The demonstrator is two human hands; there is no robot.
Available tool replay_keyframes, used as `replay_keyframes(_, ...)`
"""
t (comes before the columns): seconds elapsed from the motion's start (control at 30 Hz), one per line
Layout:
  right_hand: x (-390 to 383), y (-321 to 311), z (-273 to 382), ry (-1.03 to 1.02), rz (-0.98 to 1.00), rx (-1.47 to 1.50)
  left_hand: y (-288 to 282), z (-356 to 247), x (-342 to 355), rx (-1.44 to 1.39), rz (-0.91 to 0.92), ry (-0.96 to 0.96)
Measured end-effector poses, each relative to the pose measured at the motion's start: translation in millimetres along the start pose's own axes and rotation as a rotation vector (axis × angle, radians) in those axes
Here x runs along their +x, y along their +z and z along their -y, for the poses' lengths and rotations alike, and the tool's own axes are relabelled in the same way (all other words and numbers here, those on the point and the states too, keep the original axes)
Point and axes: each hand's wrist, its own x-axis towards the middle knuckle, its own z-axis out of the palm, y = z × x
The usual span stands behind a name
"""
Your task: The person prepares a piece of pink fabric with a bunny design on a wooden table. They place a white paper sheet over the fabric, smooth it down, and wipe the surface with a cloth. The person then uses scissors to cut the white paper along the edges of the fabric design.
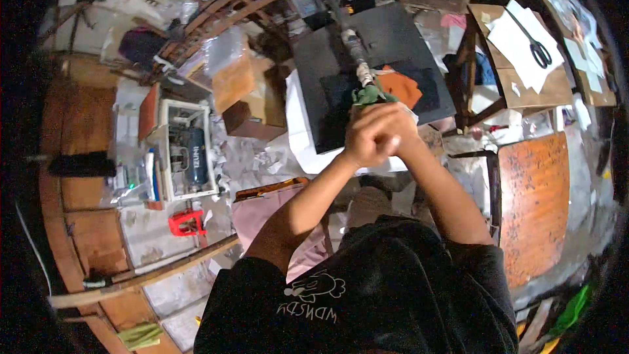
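Note:
Straight ahead of me, both arms reach out and my hands meet over the near end of a long lever (357, 52) with pale wrapping. A green cloth (368, 95) is bound round the lever just beyond my fingers. My left hand (364, 136) is closed on that end, and my right hand (398, 128) is closed against it, overlapping. The grip itself is hidden by the hands. Below the lever lies a broad black plate (321, 65) of a press-like machine. An orange piece of cloth (401, 89) rests on it, partly behind my hands.
Behind the plate stands a control box (305, 0) with a lit red display. Black scissors (540, 52) and white paper lie on a wooden table (537, 95) at right. An orange-brown board (534, 210) is nearer. Leftward are a cardboard box (255, 115), a framed machine (190, 147) and a red stool (187, 223).

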Motion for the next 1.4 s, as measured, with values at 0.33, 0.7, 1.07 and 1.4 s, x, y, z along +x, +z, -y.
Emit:
replay_keyframes(0.33, -3.4, -15.3, -33.9, -0.327, -0.121, 0.407, -41.2, 96.8, -24.9, 0.187, 0.175, -0.217)
replay_keyframes(0.7, -2.6, -12.1, -32.4, -0.365, -0.414, 0.309, -64.7, 79.2, -54.9, 0.218, 0.234, -0.302)
replay_keyframes(1.07, -1.8, -26.6, -24.9, -0.467, -0.297, 0.202, -30.8, 73.9, -47.5, 0.583, 0.073, -0.432)
replay_keyframes(1.4, -5.0, -24.1, -28.8, -0.447, -0.178, 0.251, -19.9, 57.3, -48.3, 0.709, 0.095, -0.531)
